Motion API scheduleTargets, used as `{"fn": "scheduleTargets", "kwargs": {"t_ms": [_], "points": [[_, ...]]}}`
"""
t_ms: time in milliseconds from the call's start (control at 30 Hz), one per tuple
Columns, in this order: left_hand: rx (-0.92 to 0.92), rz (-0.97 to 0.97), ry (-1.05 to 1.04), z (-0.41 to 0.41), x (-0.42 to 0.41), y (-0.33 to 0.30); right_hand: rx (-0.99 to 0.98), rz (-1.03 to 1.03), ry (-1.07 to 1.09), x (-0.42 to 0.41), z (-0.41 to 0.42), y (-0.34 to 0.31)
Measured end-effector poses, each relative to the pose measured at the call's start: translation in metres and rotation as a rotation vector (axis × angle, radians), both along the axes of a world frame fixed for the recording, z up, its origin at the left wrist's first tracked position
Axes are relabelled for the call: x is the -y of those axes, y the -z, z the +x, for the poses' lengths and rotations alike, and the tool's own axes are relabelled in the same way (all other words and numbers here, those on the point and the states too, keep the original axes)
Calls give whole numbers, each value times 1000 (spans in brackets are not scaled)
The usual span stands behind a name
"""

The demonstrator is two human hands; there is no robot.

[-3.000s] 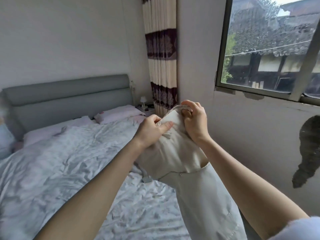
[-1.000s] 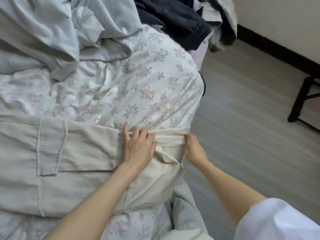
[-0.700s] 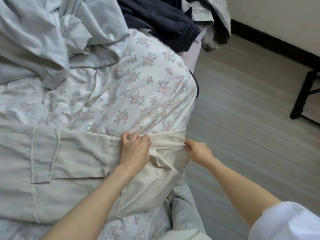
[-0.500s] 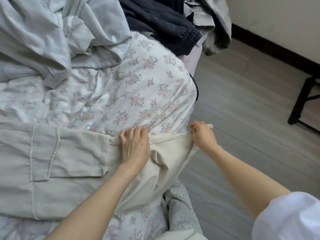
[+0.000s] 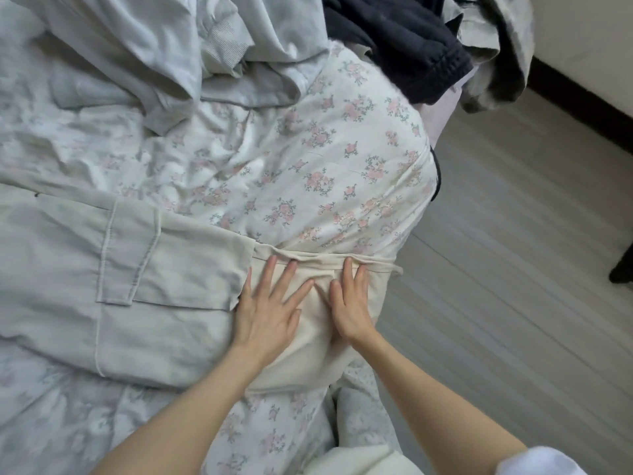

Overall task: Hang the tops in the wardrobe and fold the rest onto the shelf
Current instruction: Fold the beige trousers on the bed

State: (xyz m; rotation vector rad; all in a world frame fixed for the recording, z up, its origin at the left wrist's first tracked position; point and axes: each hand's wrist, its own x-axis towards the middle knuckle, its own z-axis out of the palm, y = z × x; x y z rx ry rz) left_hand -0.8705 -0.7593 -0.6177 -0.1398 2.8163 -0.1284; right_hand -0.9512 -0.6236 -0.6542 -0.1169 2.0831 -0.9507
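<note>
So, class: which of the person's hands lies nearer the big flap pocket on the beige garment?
Left. The left hand presses flat right beside the flap pocket, at its edge; the right hand presses the cloth further off, towards the bed's edge.

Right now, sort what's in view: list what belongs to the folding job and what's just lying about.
In the job:
- beige garment, spread flat on the bed
- left hand and right hand, both pressing flat on it
- pale grey clothes, dark navy garment, heaped and waiting

Lying about:
- floral bedcover
- wooden floor
</note>
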Motion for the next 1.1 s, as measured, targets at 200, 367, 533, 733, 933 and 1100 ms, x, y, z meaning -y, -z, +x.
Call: {"fn": "scheduleTargets", "kwargs": {"t_ms": [200,367,533,733,933,1100], "points": [[-180,179,-42,-4,-9,-16,-222,195,115,14,-24,-21],[-371,271,-190,29,31,-55,-478,49,-58,74,-29,-80],[-434,187,-526,72,107,-83,-584,-108,-502,154,-7,-114],[-468,189,-1099,132,230,-81,-633,-110,-854,284,28,-118],[-454,152,-1469,172,326,-47,-820,28,-1222,378,63,-81],[-258,207,-1377,178,414,-23,-848,158,-1298,418,79,-51]]}}
